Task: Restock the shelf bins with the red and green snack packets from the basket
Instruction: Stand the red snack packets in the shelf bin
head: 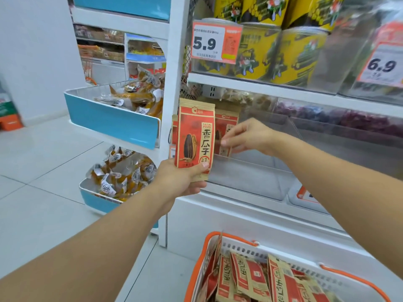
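My left hand (182, 178) grips a red sunflower-seed packet (195, 136) by its bottom edge and holds it upright in front of the shelf post. My right hand (246, 136) pinches a second red packet (225, 127) that stands inside the clear shelf bin (250, 171), at the bin's left end. Further red packets (173, 136) show just behind the left-hand packet. Below, a white basket with orange handles (201, 258) holds several red packets (250, 277) lying flat.
Yellow tins (261, 51) with price tags 5.9 and 6.9 fill the shelf above. A bin of purple sweets (349, 118) sits to the right. At left, blue-fronted wire bins (113, 120) hold orange snack packs. The floor is tiled.
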{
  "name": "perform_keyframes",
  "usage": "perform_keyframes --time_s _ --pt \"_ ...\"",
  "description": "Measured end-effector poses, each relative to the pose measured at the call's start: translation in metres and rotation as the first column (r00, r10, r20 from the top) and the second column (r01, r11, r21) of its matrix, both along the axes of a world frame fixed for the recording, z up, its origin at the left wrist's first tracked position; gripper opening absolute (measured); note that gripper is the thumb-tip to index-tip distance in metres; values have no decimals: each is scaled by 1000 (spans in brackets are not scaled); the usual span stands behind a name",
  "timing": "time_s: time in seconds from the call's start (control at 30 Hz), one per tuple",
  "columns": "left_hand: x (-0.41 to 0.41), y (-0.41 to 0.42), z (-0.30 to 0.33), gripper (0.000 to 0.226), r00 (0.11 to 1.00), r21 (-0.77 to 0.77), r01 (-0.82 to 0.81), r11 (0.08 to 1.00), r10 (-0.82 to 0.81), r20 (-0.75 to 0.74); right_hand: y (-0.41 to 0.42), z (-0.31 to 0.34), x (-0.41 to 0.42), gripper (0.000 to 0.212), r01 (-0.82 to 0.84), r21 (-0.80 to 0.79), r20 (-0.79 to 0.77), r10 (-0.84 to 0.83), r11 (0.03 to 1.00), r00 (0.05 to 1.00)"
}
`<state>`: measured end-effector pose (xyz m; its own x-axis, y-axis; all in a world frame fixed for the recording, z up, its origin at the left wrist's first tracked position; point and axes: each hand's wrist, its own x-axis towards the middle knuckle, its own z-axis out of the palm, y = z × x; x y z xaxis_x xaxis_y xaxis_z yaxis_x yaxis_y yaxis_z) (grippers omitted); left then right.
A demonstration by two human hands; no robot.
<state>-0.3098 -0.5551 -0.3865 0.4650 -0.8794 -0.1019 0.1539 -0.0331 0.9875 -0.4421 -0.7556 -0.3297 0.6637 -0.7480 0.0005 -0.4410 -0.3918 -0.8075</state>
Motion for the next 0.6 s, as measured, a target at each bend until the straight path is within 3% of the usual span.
perform_keyframes --time_s 0.07,0.13,0.23,0.4,0.53,0.6 --pt "-4 -2 0 27 1000 0 7 1000 -7 -23 -18 2 7 16 190 -70 139 -180 979 974" --pt "-8 -4 1 24 999 1 12 1000 -12 -33 -36 3 15 26 344 -155 160 -320 926 934" --pt "-11 -6 0 24 1000 11 27 1000 -27 -16 -57 -6 28 23 457 -69 168 -442 887 881" --pt "-15 -8 2 27 995 63 100 993 -98 -34 -69 -18 42 22 515 -18 188 -503 857 844" --pt "-21 -12 3 32 989 84 142 986 -139 -44 -48 -8 31 33 522 -112 164 -502 846 849" --pt "-24 -14 4 36 988 87 149 985 -146 -42 -29 0 17 33 551 -185 257 -501 814 826"
